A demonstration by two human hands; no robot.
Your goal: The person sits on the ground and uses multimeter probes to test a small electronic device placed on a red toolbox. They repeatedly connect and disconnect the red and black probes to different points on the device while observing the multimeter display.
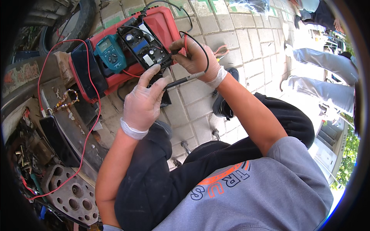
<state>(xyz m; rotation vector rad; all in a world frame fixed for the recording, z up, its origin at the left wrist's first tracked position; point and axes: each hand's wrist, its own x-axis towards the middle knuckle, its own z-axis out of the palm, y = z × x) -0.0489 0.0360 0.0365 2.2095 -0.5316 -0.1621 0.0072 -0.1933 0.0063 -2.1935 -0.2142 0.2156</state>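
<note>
An opened black device with a circuit board [144, 44] lies across a red plastic case [160, 23]. My left hand [142, 104], in a thin clear glove, has its index finger at the board's near edge. Between its thumb and fingers sits the end of a black pen-like probe [181, 81], whose black cable loops up past my right hand. My right hand [198, 59], gloved too, pinches a small dark piece [176, 50] beside the board, with a red wire [185, 42] by its fingers. Left of the board rests a teal multimeter [111, 54].
A black phone [90, 71] lies on the case. On the ledge at left are another phone [58, 138] with a red cable, a beaded bracelet [67, 101] and a holed metal plate [73, 194]. A tyre [86, 19] stands behind. People's legs [323, 61] show at right.
</note>
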